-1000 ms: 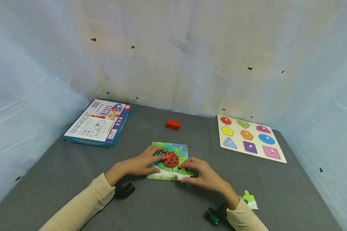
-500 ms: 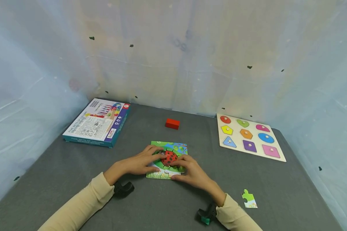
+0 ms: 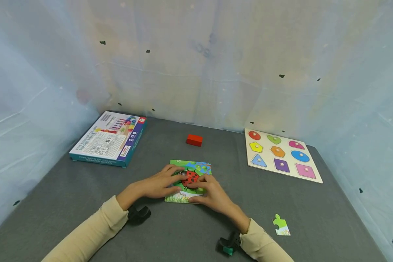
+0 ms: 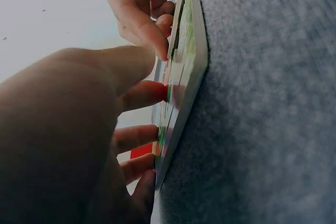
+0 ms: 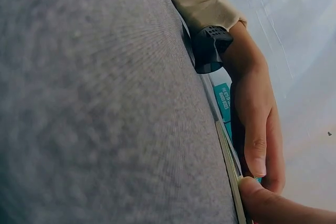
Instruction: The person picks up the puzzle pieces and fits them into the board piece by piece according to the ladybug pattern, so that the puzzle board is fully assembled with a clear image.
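Observation:
A ladybug jigsaw puzzle (image 3: pixel 201 166) lies flat on the grey table in front of me. Spread over its left side, my left hand (image 3: pixel 158 184) rests its fingertips on the picture, the thumb near the lower left. Over the lower right part, my right hand (image 3: pixel 213 193) pinches a puzzle piece (image 4: pixel 177 23) between thumb and fingers; the left wrist view shows it slightly raised above the board. Most of that piece is hidden by the fingers in the head view. A loose green and white puzzle piece (image 3: pixel 282 225) lies off to the right.
A flat boxed toy (image 3: pixel 108 140) lies at the back left. Behind the puzzle sits a red block (image 3: pixel 194 140). At the back right is a wooden shape board (image 3: pixel 268 168) with coloured knobbed shapes. Pale sheeting (image 3: pixel 196 83) walls in the table.
My right hand has moved left from the puzzle's right edge, carrying the piece over the lower part of the picture. My left hand has stayed put on the puzzle.

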Action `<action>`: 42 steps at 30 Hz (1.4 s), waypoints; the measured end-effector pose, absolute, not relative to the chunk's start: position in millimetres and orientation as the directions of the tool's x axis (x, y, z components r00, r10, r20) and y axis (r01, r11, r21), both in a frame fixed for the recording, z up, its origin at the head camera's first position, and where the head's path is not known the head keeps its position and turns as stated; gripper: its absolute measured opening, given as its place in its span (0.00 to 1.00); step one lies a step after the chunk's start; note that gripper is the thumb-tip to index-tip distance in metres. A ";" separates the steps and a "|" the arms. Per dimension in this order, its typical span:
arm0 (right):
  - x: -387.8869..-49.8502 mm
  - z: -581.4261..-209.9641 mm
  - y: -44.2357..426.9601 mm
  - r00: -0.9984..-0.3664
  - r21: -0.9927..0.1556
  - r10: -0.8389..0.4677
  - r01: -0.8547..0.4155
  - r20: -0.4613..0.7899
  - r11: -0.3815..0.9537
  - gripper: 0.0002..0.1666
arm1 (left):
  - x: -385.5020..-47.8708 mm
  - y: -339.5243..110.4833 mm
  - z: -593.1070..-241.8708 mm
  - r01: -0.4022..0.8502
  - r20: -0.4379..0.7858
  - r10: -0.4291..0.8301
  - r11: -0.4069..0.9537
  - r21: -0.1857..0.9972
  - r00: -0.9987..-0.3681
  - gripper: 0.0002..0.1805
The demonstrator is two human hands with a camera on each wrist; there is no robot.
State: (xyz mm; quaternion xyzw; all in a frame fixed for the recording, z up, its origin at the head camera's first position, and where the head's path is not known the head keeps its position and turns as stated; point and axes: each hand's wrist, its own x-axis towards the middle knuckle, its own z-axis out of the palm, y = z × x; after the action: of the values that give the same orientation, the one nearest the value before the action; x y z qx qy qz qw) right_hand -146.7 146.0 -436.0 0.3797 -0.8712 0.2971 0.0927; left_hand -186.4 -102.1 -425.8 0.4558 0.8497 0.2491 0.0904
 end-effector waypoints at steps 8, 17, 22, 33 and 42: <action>-147.2 -436.2 142.2 -0.682 -0.435 -0.608 -0.730 0.407 0.527 0.26 | -184.6 -97.5 -426.3 0.726 0.090 0.785 0.516 0.454 -0.613 0.26; -148.6 -437.3 145.6 -0.672 -0.428 -0.630 -0.737 0.388 0.523 0.19 | -183.2 -96.6 -428.0 0.722 0.101 0.778 0.515 0.462 -0.620 0.26; -149.5 -438.4 147.6 -0.709 -0.415 -0.584 -0.705 0.396 0.575 0.27 | -182.9 -95.3 -429.1 0.709 0.091 0.768 0.531 0.465 -0.634 0.25; -152.4 -441.5 151.9 -0.801 -0.454 -0.492 -0.599 0.341 0.660 0.42 | -181.1 -92.6 -427.5 0.728 0.143 0.761 0.523 0.444 -0.633 0.23; -152.8 -442.8 153.6 -0.791 -0.477 -0.542 -0.606 0.283 0.636 0.37 | -180.8 -92.6 -427.3 0.737 0.169 0.760 0.509 0.444 -0.627 0.24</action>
State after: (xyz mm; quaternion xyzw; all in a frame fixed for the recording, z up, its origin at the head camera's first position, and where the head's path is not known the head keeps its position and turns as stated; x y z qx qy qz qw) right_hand -152.8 153.6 -442.8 0.3181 -0.9027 0.2842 0.0564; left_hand -180.8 -92.6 -427.3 0.4312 0.8683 0.2441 0.0239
